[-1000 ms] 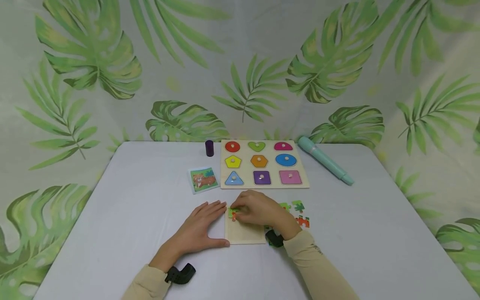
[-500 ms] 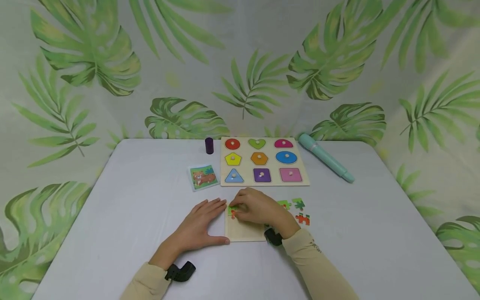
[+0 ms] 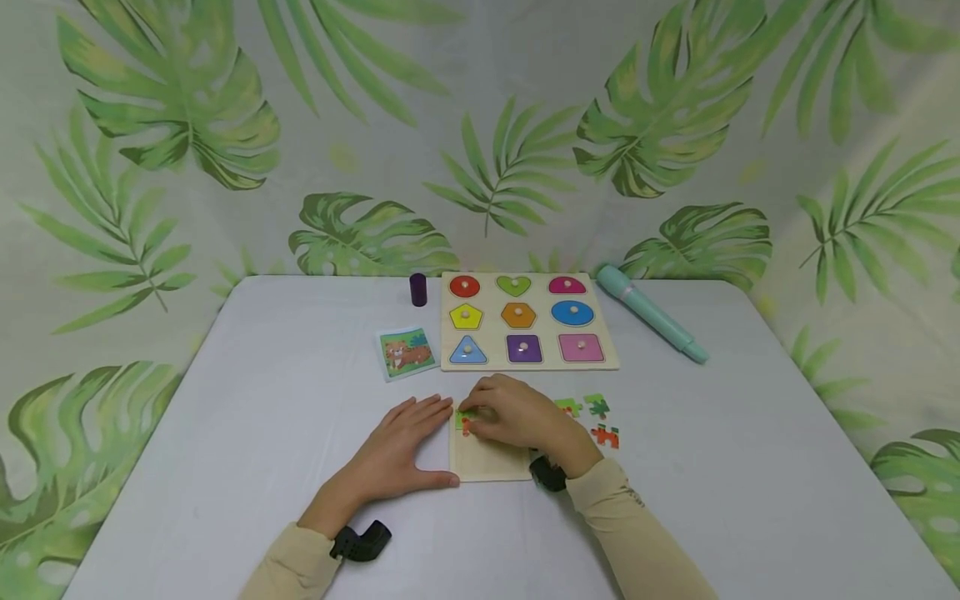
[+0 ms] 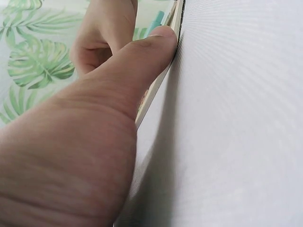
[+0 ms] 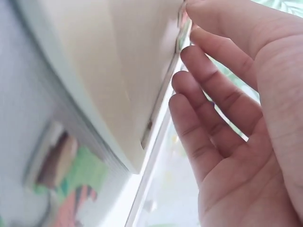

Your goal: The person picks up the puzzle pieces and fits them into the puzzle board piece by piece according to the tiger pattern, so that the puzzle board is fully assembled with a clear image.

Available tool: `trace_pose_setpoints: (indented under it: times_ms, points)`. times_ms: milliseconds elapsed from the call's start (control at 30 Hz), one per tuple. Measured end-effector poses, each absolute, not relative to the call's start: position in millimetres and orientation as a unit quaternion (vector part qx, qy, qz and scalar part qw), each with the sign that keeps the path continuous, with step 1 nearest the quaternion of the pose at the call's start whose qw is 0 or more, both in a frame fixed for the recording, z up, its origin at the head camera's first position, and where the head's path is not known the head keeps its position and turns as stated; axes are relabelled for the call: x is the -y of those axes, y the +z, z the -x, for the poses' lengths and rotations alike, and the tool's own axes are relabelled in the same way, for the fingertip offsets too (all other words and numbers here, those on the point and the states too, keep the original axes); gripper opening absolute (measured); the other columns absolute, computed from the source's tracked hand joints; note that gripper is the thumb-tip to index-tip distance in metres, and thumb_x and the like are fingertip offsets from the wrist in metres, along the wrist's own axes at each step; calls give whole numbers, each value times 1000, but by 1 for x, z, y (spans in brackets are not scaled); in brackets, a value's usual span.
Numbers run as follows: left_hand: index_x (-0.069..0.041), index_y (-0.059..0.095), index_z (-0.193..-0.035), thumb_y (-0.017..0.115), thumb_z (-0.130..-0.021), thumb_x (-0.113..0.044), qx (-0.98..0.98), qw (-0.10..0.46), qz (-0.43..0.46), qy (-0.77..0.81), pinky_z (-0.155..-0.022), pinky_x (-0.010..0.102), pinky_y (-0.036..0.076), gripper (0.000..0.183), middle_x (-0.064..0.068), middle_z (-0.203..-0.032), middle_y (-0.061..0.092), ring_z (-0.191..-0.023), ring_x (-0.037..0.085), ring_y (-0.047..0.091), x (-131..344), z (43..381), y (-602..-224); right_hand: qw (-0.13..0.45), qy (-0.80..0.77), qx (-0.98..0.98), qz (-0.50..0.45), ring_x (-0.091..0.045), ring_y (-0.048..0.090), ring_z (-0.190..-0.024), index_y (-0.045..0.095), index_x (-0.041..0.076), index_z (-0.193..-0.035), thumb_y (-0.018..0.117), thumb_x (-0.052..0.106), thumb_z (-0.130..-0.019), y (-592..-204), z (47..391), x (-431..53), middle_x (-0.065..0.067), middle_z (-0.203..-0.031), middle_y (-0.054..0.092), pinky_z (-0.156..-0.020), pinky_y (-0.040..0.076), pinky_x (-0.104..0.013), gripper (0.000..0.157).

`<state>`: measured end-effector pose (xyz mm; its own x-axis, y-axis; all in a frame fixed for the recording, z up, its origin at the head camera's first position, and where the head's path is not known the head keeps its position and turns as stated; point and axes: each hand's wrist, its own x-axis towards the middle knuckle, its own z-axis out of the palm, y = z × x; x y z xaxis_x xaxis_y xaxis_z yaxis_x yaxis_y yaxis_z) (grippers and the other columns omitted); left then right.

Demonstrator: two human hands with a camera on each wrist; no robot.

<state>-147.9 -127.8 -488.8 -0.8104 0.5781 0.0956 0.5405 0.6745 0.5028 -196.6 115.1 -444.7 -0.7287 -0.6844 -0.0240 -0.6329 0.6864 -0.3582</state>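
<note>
A small square wooden puzzle tray (image 3: pixel 487 462) lies near the middle of the table. In its upper left corner is a green and orange jigsaw piece (image 3: pixel 462 423), which my right hand (image 3: pixel 513 412) pinches between thumb and index finger. The other right fingers curve loosely over the tray, as the right wrist view shows. My left hand (image 3: pixel 408 446) lies flat with fingers spread along the tray's left side. Its fingertips are at the upper left corner and its thumb (image 4: pixel 154 45) rests at the lower left one.
Loose jigsaw pieces (image 3: pixel 597 406) lie right of the tray, some partly hidden by the right wrist. Behind stands a wooden shape board (image 3: pixel 491 333) with knobbed shapes. A tiger picture card (image 3: pixel 407 353), a dark purple cylinder (image 3: pixel 418 290) and a mint-green microphone-like stick (image 3: pixel 652 315) lie around it.
The head view has tilted slightly, so things sit a little higher in it. Both hands stay at the tray, and the right keeps its pinch with only tiny finger movement.
</note>
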Motion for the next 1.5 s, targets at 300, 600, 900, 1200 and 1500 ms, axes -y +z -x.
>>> trace_pose_setpoints:
  times_ms: [300, 600, 900, 1200, 1500]
  points:
    - [-10, 43, -158, 74, -81, -71, -916, 38, -305, 257, -130, 50, 17, 102, 2, -165, 40, -156, 23, 29, 128, 148, -490, 44, -201, -907, 368, -16, 64, -115, 78, 15, -118, 76, 22, -94, -429, 196, -129, 4, -118, 73, -103, 56, -36, 25]
    - [-10, 43, -158, 74, -81, -70, -917, 41, -300, 258, -130, 49, 17, 102, 2, -165, 39, -156, 23, 29, 127, 149, -489, 47, -215, -910, 352, -21, 63, -120, 77, 15, -120, 78, 23, -94, -417, 190, -143, 2, -120, 72, -105, 55, -43, 28]
    - [-10, 43, -158, 75, -81, -69, -917, 43, -300, 261, -130, 49, 17, 102, 2, -165, 39, -156, 23, 29, 127, 148, -490, 26, -221, -912, 345, -20, 65, -119, 76, 15, -120, 80, 23, -92, -414, 185, -157, 4, -119, 73, -104, 56, -43, 30]
    - [-10, 41, -158, 73, -83, -69, -921, 40, -302, 244, -130, 49, 17, 101, 2, -166, 38, -157, 23, 28, 126, 148, -490, 29, -220, -916, 336, -19, 65, -117, 76, 15, -121, 80, 22, -91, -410, 182, -172, 0, -119, 74, -100, 59, -41, 31]
    - [-10, 40, -159, 73, -83, -69, -922, 44, -304, 236, -130, 49, 17, 102, 2, -166, 37, -157, 23, 27, 126, 148, -489, 26, -229, -923, 310, -18, 63, -119, 76, 15, -121, 80, 22, -92, -409, 177, -188, 1, -121, 74, -100, 58, -42, 31]
